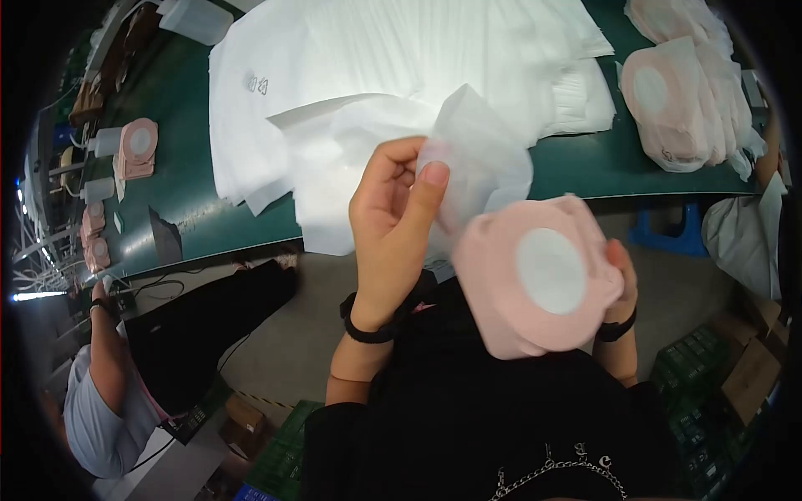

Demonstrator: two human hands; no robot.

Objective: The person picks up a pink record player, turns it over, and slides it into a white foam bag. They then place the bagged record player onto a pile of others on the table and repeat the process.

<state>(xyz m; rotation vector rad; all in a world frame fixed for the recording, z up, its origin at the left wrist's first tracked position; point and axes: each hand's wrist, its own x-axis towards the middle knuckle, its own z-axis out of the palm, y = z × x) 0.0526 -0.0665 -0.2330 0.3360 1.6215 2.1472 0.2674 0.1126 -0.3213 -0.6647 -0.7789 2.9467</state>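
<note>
While left hand (393, 209) pinches a translucent white plastic bag (489, 142), right hand (622, 282) grips, by its three-o'clock edge, a rounded pale-pink plastic case (535, 275) at left hand's four o'clock.

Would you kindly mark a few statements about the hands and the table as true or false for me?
1. The right hand holds the pink case. True.
2. The left hand is empty. False: it pinches thin white wrapping.
3. A white pile lies on the green table. True.
4. The blue stool stands on the table. False: it is below the table's edge.
5. Wrapped pink things lie at the table's right. True.
</note>
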